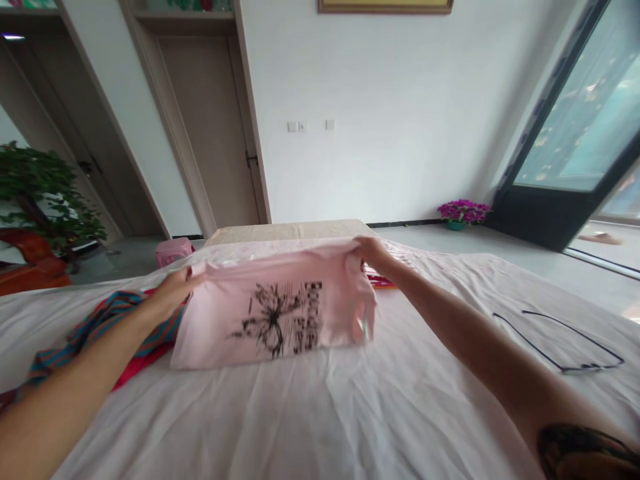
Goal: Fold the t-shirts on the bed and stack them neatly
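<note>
1. Facing a white wall [390, 73], with a wide white sheet [390, 413] spread out below, creased across its near part.
2. Holding a pink garment [275, 308] up over the middle of the sheet, stretched sideways between both arms, black print turned toward the camera; unable to tell about contact along its bottom edge.
3. Seeing a blue-and-orange striped cloth [113, 311] lying crumpled just beside the garment, partly behind the left forearm.
4. Glimpsing a red-and-white cloth [377, 277] behind the garment's right end, mostly hidden.
5. Clamping the upper left corner in the left grip [179, 281], the upper right in the right grip [371, 252].
6. Noticing dark glasses [590, 367] on the sheet, unfolded, beyond the right forearm.
</note>
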Demonstrator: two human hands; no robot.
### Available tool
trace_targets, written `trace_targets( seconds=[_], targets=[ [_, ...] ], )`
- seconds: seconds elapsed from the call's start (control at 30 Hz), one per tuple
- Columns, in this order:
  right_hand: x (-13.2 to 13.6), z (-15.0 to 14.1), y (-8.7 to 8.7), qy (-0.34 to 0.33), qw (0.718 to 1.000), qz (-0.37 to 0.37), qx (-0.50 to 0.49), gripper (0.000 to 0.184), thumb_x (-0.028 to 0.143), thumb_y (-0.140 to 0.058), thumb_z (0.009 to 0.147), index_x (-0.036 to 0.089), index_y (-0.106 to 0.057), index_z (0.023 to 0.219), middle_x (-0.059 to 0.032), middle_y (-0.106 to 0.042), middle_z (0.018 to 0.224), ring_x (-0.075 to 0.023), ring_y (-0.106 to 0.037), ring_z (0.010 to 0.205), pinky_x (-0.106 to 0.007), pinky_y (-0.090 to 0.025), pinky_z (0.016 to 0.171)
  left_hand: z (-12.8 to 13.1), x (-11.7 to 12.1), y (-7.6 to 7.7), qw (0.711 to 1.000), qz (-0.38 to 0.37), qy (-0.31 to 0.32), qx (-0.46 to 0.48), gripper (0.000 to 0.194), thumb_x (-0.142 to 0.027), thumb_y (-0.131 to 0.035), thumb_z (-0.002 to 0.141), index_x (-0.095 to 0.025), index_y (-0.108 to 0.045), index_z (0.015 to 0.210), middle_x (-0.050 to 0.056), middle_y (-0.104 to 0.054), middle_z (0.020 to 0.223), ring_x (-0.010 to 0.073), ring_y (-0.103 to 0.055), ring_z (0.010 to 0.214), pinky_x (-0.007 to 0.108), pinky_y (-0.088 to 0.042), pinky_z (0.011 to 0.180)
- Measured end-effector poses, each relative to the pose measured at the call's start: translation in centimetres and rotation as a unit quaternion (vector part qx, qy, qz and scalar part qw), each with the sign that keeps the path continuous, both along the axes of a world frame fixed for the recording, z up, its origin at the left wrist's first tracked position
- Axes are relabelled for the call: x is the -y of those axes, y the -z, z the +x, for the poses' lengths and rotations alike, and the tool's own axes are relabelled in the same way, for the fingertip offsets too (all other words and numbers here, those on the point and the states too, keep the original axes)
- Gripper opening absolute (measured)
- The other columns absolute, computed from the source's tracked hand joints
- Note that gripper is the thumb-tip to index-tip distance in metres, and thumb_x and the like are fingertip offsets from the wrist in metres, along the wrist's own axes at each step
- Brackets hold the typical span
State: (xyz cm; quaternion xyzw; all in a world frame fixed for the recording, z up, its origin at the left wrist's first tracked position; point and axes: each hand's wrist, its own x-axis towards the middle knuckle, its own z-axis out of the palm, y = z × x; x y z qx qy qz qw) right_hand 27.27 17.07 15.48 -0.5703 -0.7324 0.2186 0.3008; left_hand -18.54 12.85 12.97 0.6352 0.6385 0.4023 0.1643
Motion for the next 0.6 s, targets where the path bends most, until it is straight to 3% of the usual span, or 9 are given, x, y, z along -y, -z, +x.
trace_targets(
  seconds=[0.03, 0.1, 0.17, 0.23, 0.27, 0.3, 0.37, 0.47, 0.6],
  targets=[
    [-1.3, -0.3, -1.9, 0.034, 0.998, 0.057, -0.019, 0.033, 0.022, -0.042, 0.083, 0.013, -0.065, 0.105, -0.0025, -0.061, 0.069, -0.0149, -0.056, 0.063, -0.023, -0.044, 0.055, 0.2, -1.6, -2.2, 0.999, 0.033, -0.032, 0.017, 0.068, -0.061, -0.057, 0.083, -0.005, -0.058, 0.123, 0.011, -0.071, 0.101, 0.0176, -0.062, 0.078, 0.031, -0.055, 0.072],
    [-2.9, -0.4, -5.8, 0.109, 0.951, 0.277, -0.085, 0.043, 0.023, -0.037, 0.086, 0.015, -0.059, 0.121, -0.0026, -0.063, 0.079, -0.0151, -0.058, 0.067, -0.023, -0.046, 0.056, 0.4, -3.9, -6.7, 0.979, 0.18, -0.086, 0.045, 0.061, -0.052, -0.054, 0.09, -0.005, -0.051, 0.129, 0.01, -0.065, 0.112, 0.0114, -0.058, 0.079, 0.027, -0.053, 0.072],
    [-2.9, -0.2, -8.4, 0.097, 0.908, 0.393, -0.104, 0.048, 0.021, -0.033, 0.087, 0.017, -0.053, 0.13, -0.0026, -0.064, 0.087, -0.0143, -0.059, 0.07, -0.023, -0.047, 0.058, 0.6, -4.8, -10.3, 0.948, 0.304, -0.063, 0.074, 0.06, -0.046, -0.058, 0.09, -0.003, -0.048, 0.129, 0.011, -0.063, 0.115, 0.0095, -0.058, 0.081, 0.026, -0.052, 0.074],
    [-1.6, 0.3, -9.0, 0.083, 0.891, 0.434, -0.102, 0.051, 0.017, -0.031, 0.086, 0.019, -0.052, 0.132, -0.0026, -0.065, 0.091, -0.014, -0.059, 0.072, -0.024, -0.049, 0.061, 0.7, -4.3, -12.0, 0.931, 0.354, -0.036, 0.081, 0.058, -0.043, -0.061, 0.089, -0.003, -0.049, 0.127, 0.01, -0.063, 0.114, 0.009, -0.058, 0.082, 0.026, -0.052, 0.076],
    [-0.6, 0.7, -8.4, 0.081, 0.892, 0.435, -0.094, 0.05, 0.015, -0.032, 0.085, 0.019, -0.054, 0.13, -0.0028, -0.065, 0.092, -0.0144, -0.06, 0.073, -0.025, -0.05, 0.063, 0.7, -3.8, -11.8, 0.933, 0.35, -0.03, 0.073, 0.055, -0.043, -0.062, 0.088, -0.004, -0.05, 0.126, 0.009, -0.064, 0.112, 0.0091, -0.057, 0.082, 0.026, -0.052, 0.077],
    [0.4, 1.0, -7.4, 0.079, 0.897, 0.428, -0.081, 0.049, 0.013, -0.033, 0.084, 0.019, -0.056, 0.127, -0.0032, -0.066, 0.092, -0.0153, -0.061, 0.075, -0.027, -0.051, 0.066, 0.7, -3.2, -11.0, 0.942, 0.331, -0.029, 0.056, 0.052, -0.042, -0.063, 0.087, -0.006, -0.053, 0.123, 0.007, -0.065, 0.11, 0.0095, -0.057, 0.082, 0.026, -0.052, 0.078],
    [2.4, 1.9, -4.1, 0.053, 0.914, 0.401, -0.026, 0.045, 0.011, -0.038, 0.081, 0.018, -0.062, 0.12, -0.0049, -0.068, 0.097, -0.0181, -0.063, 0.085, -0.03, -0.051, 0.075, 0.3, -2.1, -7.7, 0.966, 0.258, -0.033, 0.0, 0.043, -0.04, -0.064, 0.084, -0.012, -0.058, 0.116, 0.004, -0.066, 0.105, 0.0116, -0.058, 0.084, 0.027, -0.051, 0.081],
    [4.7, 3.0, 2.0, -0.041, 0.946, 0.305, 0.097, 0.042, 0.007, -0.044, 0.08, 0.018, -0.066, 0.113, -0.0079, -0.068, 0.107, -0.0208, -0.063, 0.098, -0.031, -0.048, 0.083, -0.8, -0.8, -0.1, 0.988, 0.109, -0.003, -0.112, 0.029, -0.032, -0.058, 0.083, -0.017, -0.062, 0.107, 0.003, -0.068, 0.106, 0.0179, -0.061, 0.096, 0.03, -0.048, 0.089],
    [7.0, 3.8, 9.3, -0.133, 0.956, 0.127, 0.23, 0.03, 0.009, -0.046, 0.085, 0.019, -0.07, 0.101, -0.0065, -0.07, 0.097, -0.0183, -0.063, 0.086, -0.026, -0.044, 0.073, -1.7, 0.8, 9.3, 0.968, -0.014, 0.114, -0.225, 0.037, -0.014, -0.05, 0.07, -0.021, -0.065, 0.103, 0.005, -0.07, 0.111, 0.0227, -0.061, 0.11, 0.034, -0.044, 0.099]
  ],
)
